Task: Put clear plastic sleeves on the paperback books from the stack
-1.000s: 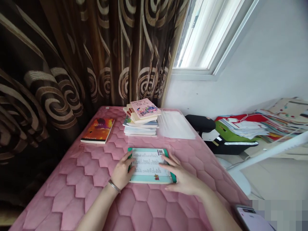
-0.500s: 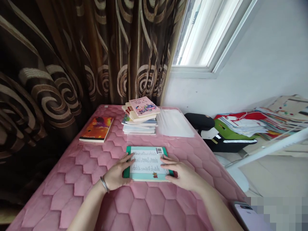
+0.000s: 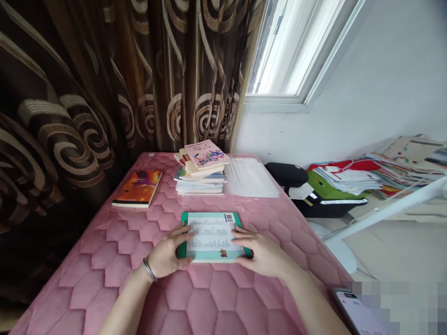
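Observation:
A green-edged book (image 3: 209,235) lies flat on the pink quilted mattress (image 3: 199,304), its printed white panel and barcode facing up. My left hand (image 3: 171,251), with a silver bangle at the wrist, grips the book's left side, fingers over the cover and thumb at the near edge. On the opposite side my right hand (image 3: 258,251) holds it the same way. Beyond it stands an uneven stack of books (image 3: 200,177), topped by a pink book (image 3: 206,154) with cartoon figures. An orange and purple book (image 3: 138,187) lies alone to the left.
Clear plastic sheets (image 3: 251,177) lie right of the stack. A phone (image 3: 359,309) is at the lower right. Off the mattress's right side are a white lamp stand (image 3: 384,211), a black and green bag (image 3: 324,186) and piled papers. A brown curtain (image 3: 167,70) hangs behind.
The view has shifted slightly, moving the scene a little to the left. Both hands keep their places on the green-edged book, which lies still on the mattress.

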Tool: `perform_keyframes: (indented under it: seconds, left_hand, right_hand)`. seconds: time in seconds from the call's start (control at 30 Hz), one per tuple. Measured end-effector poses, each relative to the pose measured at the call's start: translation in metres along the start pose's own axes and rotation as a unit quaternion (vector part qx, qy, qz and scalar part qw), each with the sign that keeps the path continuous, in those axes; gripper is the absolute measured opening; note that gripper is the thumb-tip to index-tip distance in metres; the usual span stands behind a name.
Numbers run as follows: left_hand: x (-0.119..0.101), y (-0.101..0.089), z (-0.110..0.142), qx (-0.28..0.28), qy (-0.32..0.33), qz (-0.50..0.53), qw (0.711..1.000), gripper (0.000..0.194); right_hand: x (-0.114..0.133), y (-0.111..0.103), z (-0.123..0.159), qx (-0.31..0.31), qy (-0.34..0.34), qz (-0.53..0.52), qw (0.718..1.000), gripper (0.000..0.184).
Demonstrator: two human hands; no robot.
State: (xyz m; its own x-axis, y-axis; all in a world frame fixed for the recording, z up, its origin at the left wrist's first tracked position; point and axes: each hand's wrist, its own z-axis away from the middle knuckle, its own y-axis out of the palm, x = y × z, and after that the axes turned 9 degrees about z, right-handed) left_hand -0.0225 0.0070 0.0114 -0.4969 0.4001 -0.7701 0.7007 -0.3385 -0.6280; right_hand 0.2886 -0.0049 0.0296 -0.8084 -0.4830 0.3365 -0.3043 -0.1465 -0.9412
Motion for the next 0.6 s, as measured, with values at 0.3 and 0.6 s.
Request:
perform_keyframes:
  seconds: [0.3,0.6]
  left_hand:
    - [-0.009,-0.003,0.000,-0.025,0.025,-0.023,0.999,0.042]
    - [0.004,0.009,-0.016,-0.243,-0.043,0.032,0.969,0.031]
  right_hand:
    - [0.004,-0.010,0.002,-0.042,0.019,-0.012,0.999,0.028]
    - [-0.004,0.015,-0.013,-0.291,0.155,0.004,0.944,0.031]
